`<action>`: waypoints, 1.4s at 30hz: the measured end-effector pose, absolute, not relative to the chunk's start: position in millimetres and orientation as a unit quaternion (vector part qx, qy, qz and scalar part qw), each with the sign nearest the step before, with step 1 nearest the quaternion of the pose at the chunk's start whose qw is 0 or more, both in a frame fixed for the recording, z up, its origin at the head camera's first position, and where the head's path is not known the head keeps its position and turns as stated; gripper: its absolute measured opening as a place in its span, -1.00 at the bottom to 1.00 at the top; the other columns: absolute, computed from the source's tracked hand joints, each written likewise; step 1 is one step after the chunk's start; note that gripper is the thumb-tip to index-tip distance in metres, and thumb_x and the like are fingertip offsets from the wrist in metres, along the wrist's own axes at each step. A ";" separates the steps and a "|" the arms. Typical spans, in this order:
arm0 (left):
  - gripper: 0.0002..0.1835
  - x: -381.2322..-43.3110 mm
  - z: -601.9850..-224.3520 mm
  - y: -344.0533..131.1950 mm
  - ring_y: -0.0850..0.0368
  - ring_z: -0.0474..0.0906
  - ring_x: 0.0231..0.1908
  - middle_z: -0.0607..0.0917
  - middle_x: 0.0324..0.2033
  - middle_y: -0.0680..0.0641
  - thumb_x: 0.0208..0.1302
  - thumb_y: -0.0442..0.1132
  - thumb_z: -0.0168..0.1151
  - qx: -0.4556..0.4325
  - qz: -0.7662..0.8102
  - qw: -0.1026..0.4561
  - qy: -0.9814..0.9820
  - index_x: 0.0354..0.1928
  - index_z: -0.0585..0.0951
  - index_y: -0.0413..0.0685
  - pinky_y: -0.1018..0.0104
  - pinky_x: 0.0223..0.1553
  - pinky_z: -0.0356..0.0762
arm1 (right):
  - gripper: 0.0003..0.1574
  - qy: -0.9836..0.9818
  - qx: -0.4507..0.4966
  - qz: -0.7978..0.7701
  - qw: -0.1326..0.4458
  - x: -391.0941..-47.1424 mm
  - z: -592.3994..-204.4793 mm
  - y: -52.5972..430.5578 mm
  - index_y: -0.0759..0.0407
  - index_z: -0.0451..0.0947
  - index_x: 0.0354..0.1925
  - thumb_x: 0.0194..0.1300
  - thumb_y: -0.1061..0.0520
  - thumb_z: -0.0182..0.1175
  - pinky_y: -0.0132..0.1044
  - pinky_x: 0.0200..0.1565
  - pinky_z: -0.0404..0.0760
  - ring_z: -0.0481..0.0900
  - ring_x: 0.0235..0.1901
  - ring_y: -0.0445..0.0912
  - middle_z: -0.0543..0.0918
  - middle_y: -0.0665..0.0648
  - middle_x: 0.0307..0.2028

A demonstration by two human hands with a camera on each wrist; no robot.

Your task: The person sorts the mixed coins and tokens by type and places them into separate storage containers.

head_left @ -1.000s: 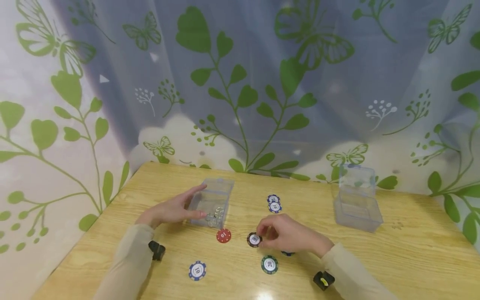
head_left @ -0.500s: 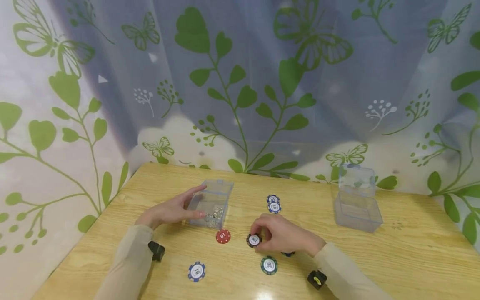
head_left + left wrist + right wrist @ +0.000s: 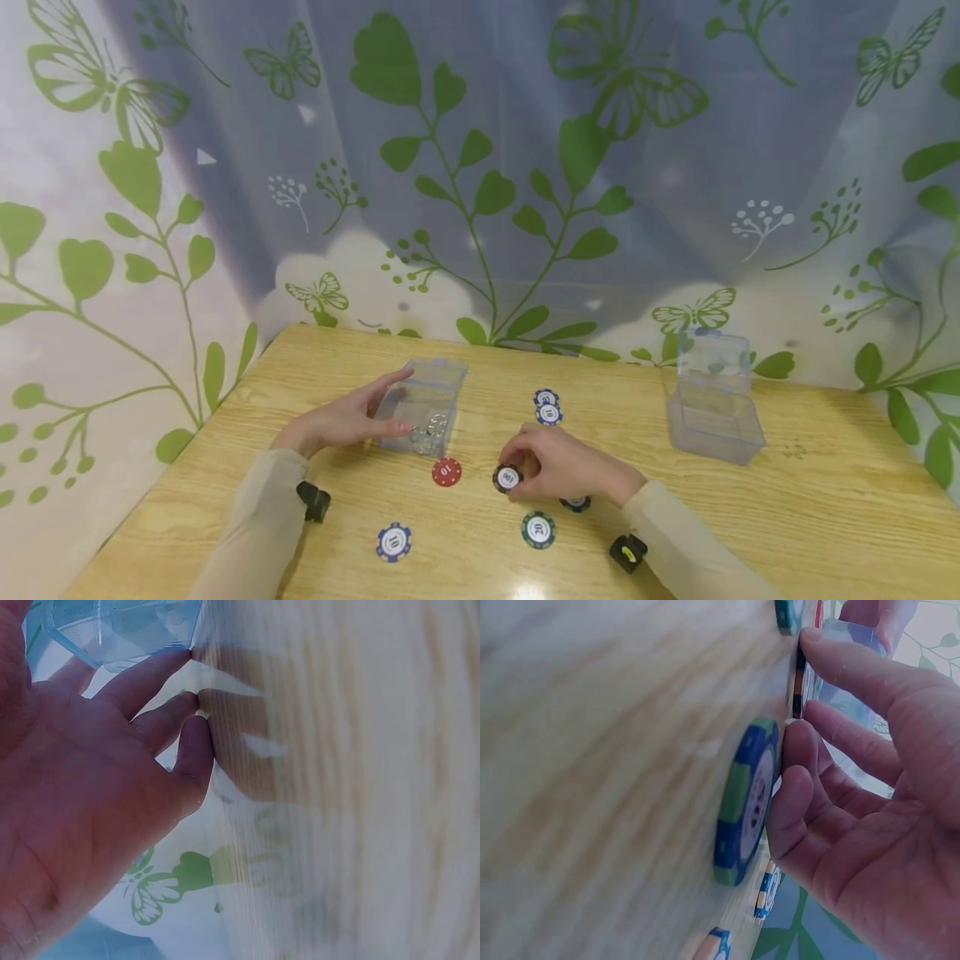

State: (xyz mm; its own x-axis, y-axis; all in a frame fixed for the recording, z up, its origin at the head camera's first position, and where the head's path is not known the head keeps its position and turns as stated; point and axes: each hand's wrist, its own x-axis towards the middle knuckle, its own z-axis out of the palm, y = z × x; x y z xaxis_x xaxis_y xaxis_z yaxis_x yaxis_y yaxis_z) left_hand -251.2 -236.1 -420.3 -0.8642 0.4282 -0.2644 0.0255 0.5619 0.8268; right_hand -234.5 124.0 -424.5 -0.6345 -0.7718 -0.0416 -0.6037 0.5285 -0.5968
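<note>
In the head view my right hand (image 3: 558, 462) pinches a black poker chip (image 3: 508, 477) marked 100 between thumb and fingers, low over the table. The right wrist view shows the chip's dark edge (image 3: 799, 682) at the fingertips. My left hand (image 3: 345, 421) holds the left side of an open clear plastic box (image 3: 416, 404), its thumb over the near part and index finger by the lid. Small shiny pieces (image 3: 431, 432) lie in this box. From the left wrist, several fingertips (image 3: 196, 727) rest on the tabletop beside the box (image 3: 124, 630).
A red chip (image 3: 447, 472) lies between the hands. Around them are a green chip (image 3: 538, 530), a blue chip (image 3: 393, 542), two overlapping blue chips (image 3: 549, 413) and a chip partly under my right hand (image 3: 576, 504). Another open clear box (image 3: 716, 421) stands at the right.
My right hand has shifted slightly left and turned around the black chip, whose printed number has rotated. The left hand and its box have stayed in place.
</note>
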 end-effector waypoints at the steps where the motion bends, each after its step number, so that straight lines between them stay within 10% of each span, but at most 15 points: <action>1: 0.04 -251.2 -420.2 -236.2 -0.32 -0.37 0.62 -0.12 0.65 -0.22 0.30 0.15 0.39 0.135 0.449 0.224 0.854 0.65 -0.06 0.39 -0.34 0.54 -0.25 | -0.56 0.861 -0.398 -0.276 0.154 -235.2 -424.5 123.6 0.13 0.69 0.00 0.19 0.03 0.51 -0.45 -0.29 0.52 0.44 -0.42 -0.35 0.60 -0.02 -0.25; 42: 0.04 -249.7 -419.9 -236.1 -0.29 -0.42 0.62 -0.12 0.65 -0.20 0.32 0.13 0.38 0.133 0.460 0.228 0.848 0.65 -0.07 0.37 -0.33 0.55 -0.30 | -0.81 0.838 -0.324 -0.397 0.185 -246.5 -429.2 134.0 -0.04 0.66 -0.09 0.35 0.17 0.36 -0.34 -0.27 0.63 0.66 -0.38 -0.18 0.69 -0.04 -0.39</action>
State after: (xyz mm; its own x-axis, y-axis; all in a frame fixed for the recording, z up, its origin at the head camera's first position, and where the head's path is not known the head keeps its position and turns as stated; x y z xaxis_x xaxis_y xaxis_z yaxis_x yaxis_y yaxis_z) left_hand -249.7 -236.1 -419.9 -0.8607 0.4350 -0.2644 0.0159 0.5422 0.8401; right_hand -246.5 134.0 -429.2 -0.7217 -0.6902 -0.0532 -0.3960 0.4746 -0.7861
